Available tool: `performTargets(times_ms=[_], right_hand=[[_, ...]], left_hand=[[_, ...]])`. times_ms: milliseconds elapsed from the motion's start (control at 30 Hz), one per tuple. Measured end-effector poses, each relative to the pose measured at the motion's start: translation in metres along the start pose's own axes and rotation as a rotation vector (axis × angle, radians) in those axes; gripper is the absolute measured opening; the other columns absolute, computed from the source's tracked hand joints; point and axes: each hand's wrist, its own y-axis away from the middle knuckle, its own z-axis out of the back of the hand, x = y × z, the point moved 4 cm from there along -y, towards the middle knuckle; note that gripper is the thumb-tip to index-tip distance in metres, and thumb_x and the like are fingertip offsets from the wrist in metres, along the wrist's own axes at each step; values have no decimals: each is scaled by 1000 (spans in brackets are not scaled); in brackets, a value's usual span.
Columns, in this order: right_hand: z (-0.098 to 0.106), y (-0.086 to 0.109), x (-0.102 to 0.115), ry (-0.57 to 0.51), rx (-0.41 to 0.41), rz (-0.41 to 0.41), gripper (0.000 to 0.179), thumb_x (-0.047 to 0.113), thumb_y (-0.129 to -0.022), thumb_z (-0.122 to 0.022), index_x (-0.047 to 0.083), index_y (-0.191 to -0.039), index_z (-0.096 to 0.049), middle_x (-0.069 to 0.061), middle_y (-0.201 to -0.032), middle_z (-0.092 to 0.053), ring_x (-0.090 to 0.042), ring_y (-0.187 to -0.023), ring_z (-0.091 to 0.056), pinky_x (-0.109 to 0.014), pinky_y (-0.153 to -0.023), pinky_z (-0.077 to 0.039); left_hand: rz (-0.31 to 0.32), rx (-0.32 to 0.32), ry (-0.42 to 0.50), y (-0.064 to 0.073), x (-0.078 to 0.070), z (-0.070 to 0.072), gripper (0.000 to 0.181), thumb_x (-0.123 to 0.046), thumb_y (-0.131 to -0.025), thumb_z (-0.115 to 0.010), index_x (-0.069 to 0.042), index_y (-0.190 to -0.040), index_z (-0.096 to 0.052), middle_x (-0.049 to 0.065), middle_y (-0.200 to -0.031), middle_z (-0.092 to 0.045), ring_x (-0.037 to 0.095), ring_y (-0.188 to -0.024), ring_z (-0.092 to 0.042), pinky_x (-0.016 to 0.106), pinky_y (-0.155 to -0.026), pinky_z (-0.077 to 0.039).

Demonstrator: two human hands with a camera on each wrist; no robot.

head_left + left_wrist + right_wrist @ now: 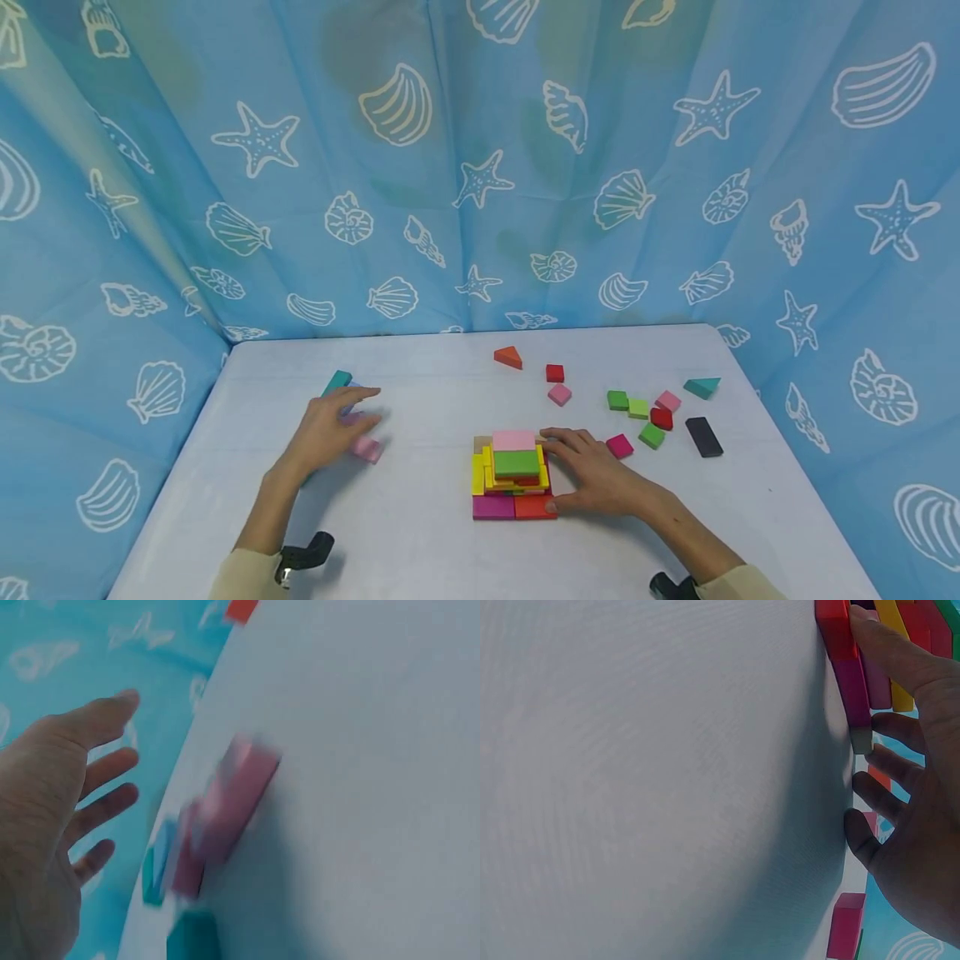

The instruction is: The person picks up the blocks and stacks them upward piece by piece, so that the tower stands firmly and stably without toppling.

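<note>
Left: your left hand (326, 433), fingers spread, empty, over loose pink blocks (367, 448) and a teal block (337, 382); the next move probably calls for a pinch on one.
Centre: block stack (516, 463), layered, on the table (420, 525); step in hand, apparently steadying it while reaching for another piece.
Right: your right hand (600, 477), loosely open, gripping nothing, beside the stack, thumb touching its near red block (534, 507).
Far right: loose green block (652, 435), black piece (703, 437).

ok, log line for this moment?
left hand: empty, near pink blocks | right hand: at right side of block stack | other blocks: behind and right of stack
</note>
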Motion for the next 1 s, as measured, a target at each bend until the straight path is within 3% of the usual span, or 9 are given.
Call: performTargets(times_ms=[167, 267, 367, 567, 833, 1000], right_hand=[[0, 0, 1, -1, 9, -1, 90, 59, -73, -82, 28, -150, -46, 0, -158, -35, -28, -140, -35, -61, -106, -42], [0, -1, 0, 3, 11, -6, 90, 58, -73, -83, 29, -150, -46, 2, -158, -35, -27, -140, -35, -60, -106, -42], [1, -1, -1, 2, 11, -11, 90, 58, -73, -83, 29, -150, -46, 3, -158, -35, -27, -140, -35, -60, -106, -42], [0, -1, 0, -9, 8, 9, 90, 58, -74, -83, 28, -150, -46, 1, -158, -35, -27, -139, -36, -60, -105, -43], [0, 0, -1, -10, 14, 2, 89, 61, -74, -81, 30, -150, -46, 4, -158, -34, -26, -141, -34, -60, -106, -42], [1, 0, -1, -10, 8, 11, 90, 60, -74, -81, 28, -150, -45, 2, -158, -34, -27, -140, -35, -60, -106, -42]], left_hand=[[156, 44, -26, 13, 30, 13, 40, -39, -92, -74, -18, -125, -72, 10, -122, -67, 34, -114, -58, 61, -94, -45], [162, 62, -96, 19, 39, 16, 36, -38, -91, -75, -17, -120, -74, 11, -115, -68, 33, -109, -58, 60, -92, -42], [157, 64, -149, 23, 44, 17, 34, -34, -90, -77, -16, -119, -74, 14, -118, -69, 38, -114, -58, 66, -97, -39], [185, 71, -167, 30, 53, 13, 36, -25, -89, -77, -17, -123, -71, 18, -128, -65, 46, -124, -53, 71, -100, -37], [171, 40, -108, 30, 54, 12, 34, -26, -91, -77, -17, -123, -70, 12, -121, -68, 38, -119, -57, 65, -100, -43], [124, -1, -17, 20, 32, 13, 34, -23, -90, -77, -18, -123, -70, 7, -117, -68, 30, -110, -59, 61, -98, -46]])
